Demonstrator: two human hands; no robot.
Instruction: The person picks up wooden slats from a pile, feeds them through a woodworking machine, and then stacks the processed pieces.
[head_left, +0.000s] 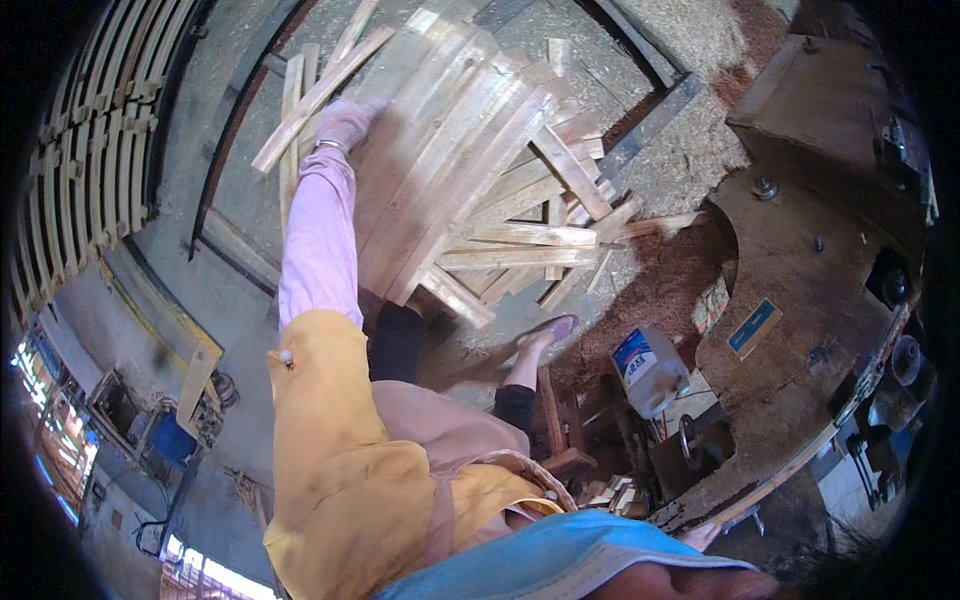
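Observation:
My left hand (346, 124), in a light work glove with a watch or band at the wrist, reaches forward to the left edge of a layer of wooden boards (442, 142). The boards lie side by side on a pile. Motion blurs the fingers, so whether they grip a board or only touch it is unclear. Loose wooden strips (322, 97) lie crosswise just left of this hand. At the worktable's near edge a small pinkish patch (701, 536) shows beyond the blue face mask (570, 551); it may be part of my right hand, but its fingers are hidden.
Shorter wood pieces (525, 247) jut out right of the boards. A rusty machine table (795, 300) stands at the right, beside a plastic jug (651, 371). Slatted wood stacks (90, 165) rise at the left. Metal floor rails (240, 142) flank the pile. Sawdust (675, 135) covers ground.

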